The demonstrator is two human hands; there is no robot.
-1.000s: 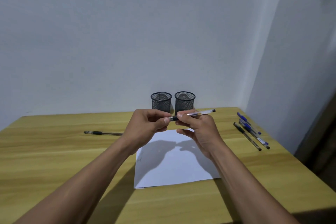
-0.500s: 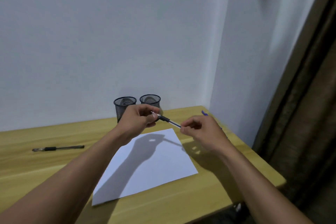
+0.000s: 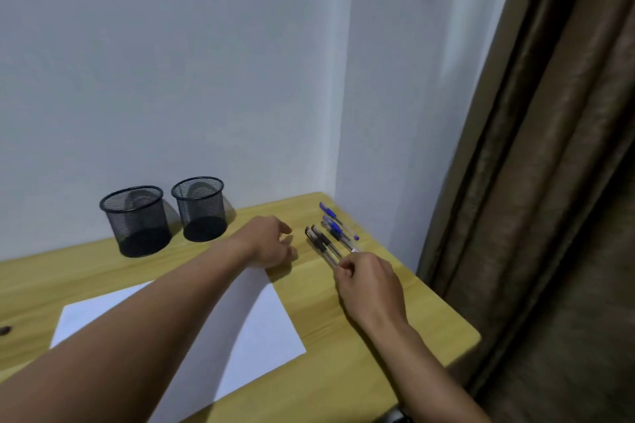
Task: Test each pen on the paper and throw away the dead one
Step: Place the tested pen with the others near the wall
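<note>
Nearest the camera, your left forearm (image 3: 144,330) came in from the lower left corner of the frame and ran diagonally up across the white paper (image 3: 271,326), covering much of the sheet. The paper lay flat on the wooden surface (image 3: 343,364) in the lower middle of the frame. Your right forearm (image 3: 429,371) rose from the bottom right, clear of the paper.

Further up, your right hand (image 3: 369,280) sat right of centre with the knuckles up and the fingers curled inward. The fingertips (image 3: 343,269) met the near ends of the black pens (image 3: 321,244). I could not tell whether they pinched one of the pens or only touched them.

Your left hand (image 3: 271,244) was just beyond the paper's far right corner, wrist nearly straight. The fingers were loosely bent and spread towards the pens, and they held nothing that showed. It stayed just short of the black pens, with a gap of bare wood between.

The two black pens lay side by side on the surface, angled up and to the left. The blue pens (image 3: 333,225) lay just beside them, nearer the far right corner of the surface.

Beyond, in the left middle of the frame, two black mesh cups (image 3: 137,220) stood upright side by side against the pale wall (image 3: 206,62). A brown curtain (image 3: 549,182) hung down the right side.
</note>
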